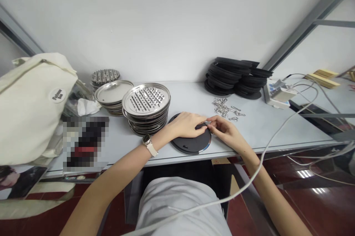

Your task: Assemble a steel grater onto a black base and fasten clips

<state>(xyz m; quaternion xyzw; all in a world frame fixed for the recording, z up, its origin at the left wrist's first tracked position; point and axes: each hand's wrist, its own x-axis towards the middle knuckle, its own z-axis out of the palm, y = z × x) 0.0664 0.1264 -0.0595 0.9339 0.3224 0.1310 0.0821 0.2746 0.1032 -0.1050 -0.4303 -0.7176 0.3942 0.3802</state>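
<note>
A round black plate lies at the front of the table, with a shiny edge showing at its lower right. My left hand is over it, thumb and index finger closed at the plate's right side. At that edge, my right hand pinches a small metal clasp, its fingertips almost meeting the left ones. Behind my right hand, several loose metal clasps are scattered. A stack of round metal grater plates stands left of the black plate.
Further left are a shallow metal plate stack and more graters. Black round plates are piled at the back right beside a power strip. A white cable crosses in front of my right arm. A cream bag stands left.
</note>
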